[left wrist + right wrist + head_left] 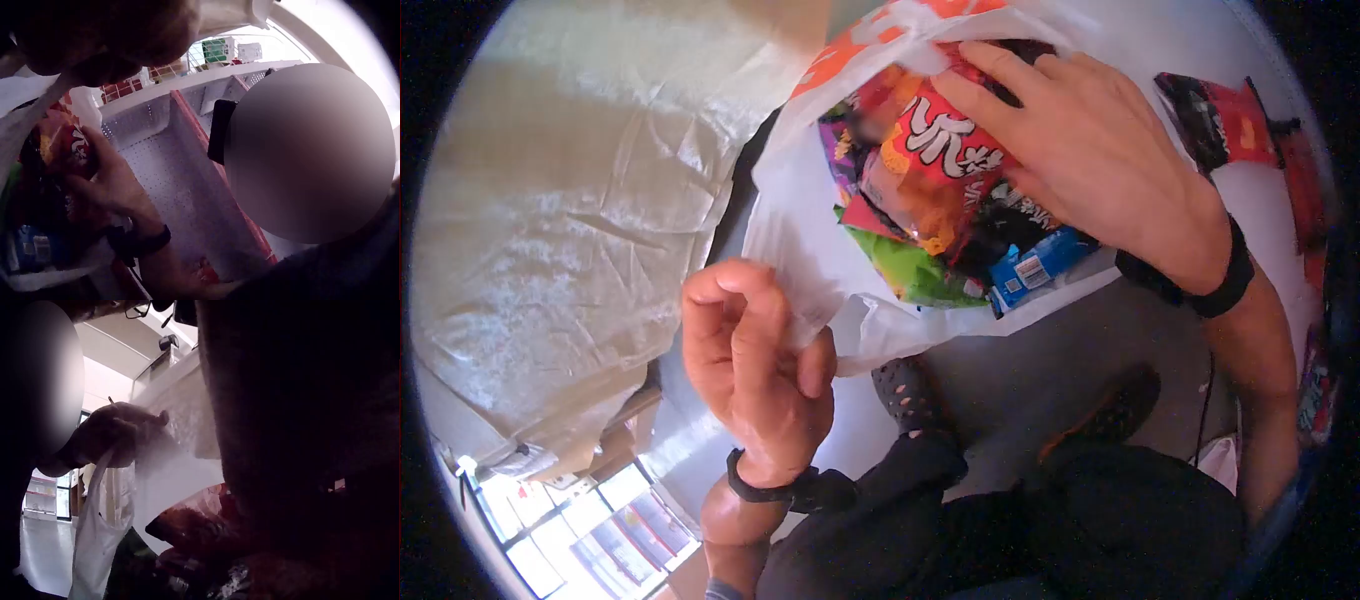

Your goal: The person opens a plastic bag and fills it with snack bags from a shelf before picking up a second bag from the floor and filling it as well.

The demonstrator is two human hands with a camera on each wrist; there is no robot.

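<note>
A white plastic bag (785,215) with orange print hangs open, filled with snack packets. My left hand (760,365) grips its near left edge, fingers curled over the thin plastic. Inside the mouth of the bag, my right hand (1105,165) holds a red snack packet (950,150) with white lettering, its fingers spread over the top and right side. Below that packet lie a green packet (910,268) and a blue packet (1040,268) with a barcode label. The right wrist view is mostly dark, but the left hand (119,431) shows there holding the bag's edge.
A shiny beige cover (580,220) drapes over something at the left. On the right, black and red packets (1225,120) lie by a white bin edge. The left wrist view shows a perforated bin (169,169) with red dividers. The person's shoes (905,390) are below the bag.
</note>
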